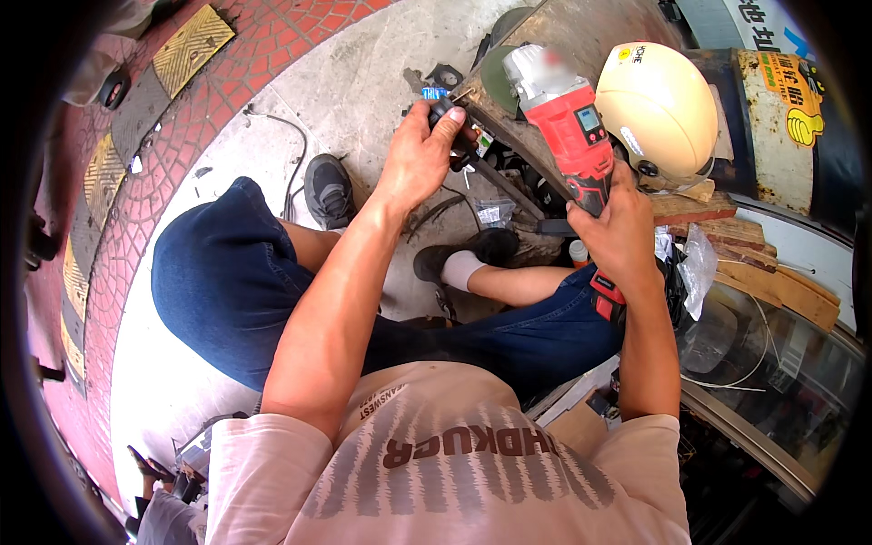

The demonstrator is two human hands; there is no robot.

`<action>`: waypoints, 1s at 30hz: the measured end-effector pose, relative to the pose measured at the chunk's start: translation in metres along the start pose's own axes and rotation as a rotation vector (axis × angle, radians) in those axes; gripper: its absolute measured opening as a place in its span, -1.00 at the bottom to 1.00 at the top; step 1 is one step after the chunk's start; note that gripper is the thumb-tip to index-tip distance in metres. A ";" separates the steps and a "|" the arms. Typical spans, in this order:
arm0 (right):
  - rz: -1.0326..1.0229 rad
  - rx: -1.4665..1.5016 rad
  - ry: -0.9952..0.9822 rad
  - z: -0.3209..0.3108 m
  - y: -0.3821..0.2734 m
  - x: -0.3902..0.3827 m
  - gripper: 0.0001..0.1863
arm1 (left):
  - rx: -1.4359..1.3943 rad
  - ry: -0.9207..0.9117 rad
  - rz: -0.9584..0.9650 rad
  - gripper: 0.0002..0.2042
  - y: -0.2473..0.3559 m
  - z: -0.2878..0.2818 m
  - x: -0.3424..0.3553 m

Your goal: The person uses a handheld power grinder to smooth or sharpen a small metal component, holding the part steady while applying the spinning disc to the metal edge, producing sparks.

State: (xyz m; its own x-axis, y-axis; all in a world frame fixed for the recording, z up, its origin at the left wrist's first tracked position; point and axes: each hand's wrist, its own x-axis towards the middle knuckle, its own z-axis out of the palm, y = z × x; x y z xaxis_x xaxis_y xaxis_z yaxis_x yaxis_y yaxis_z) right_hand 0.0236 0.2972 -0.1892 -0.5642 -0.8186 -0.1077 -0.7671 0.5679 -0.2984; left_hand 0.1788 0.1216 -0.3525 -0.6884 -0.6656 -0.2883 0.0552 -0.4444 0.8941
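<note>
My right fingers (586, 225) are clenched around the grip of a red power tool (565, 127), its silver-grey head pointing away from me, a small display on its body facing up; my left fingers (449, 125), left of the power tool, are closed on a black piece (440, 111), a thin tip projecting beyond my thumb; its exact kind I cannot tell.

Behind the power tool lies the worn brown desk (604, 23); whether the silver-grey head touches it, I cannot tell; a dull green round item (499, 80) sits just left of that head, partly covered; a cream helmet (658, 109) stands just right of the power tool, visor side toward me; wooden planks (695, 209) are stacked to the power tool's right, nearer me; a clear plastic bag (698, 272) hangs below them; a grey shoe (329, 191) is on the floor (263, 195), well left of the power tool.
</note>
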 end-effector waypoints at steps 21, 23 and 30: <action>0.006 0.011 0.015 0.017 0.009 -0.004 -0.54 | 0.266 0.104 0.102 -0.66 -0.001 0.003 -0.001; 0.010 -0.008 0.012 0.017 0.010 -0.004 -0.54 | 0.254 0.102 0.119 -0.66 -0.002 0.003 -0.001; -0.009 -0.031 -0.003 0.014 0.008 -0.002 -0.54 | 0.177 0.084 0.105 -0.68 -0.007 0.002 0.000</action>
State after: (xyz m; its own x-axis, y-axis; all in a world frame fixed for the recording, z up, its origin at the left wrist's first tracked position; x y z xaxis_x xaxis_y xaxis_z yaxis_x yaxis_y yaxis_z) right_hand 0.0230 0.3020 -0.2044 -0.5565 -0.8237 -0.1085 -0.7812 0.5632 -0.2693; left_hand 0.1769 0.1252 -0.3579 -0.6222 -0.7538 -0.2114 -0.0094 -0.2628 0.9648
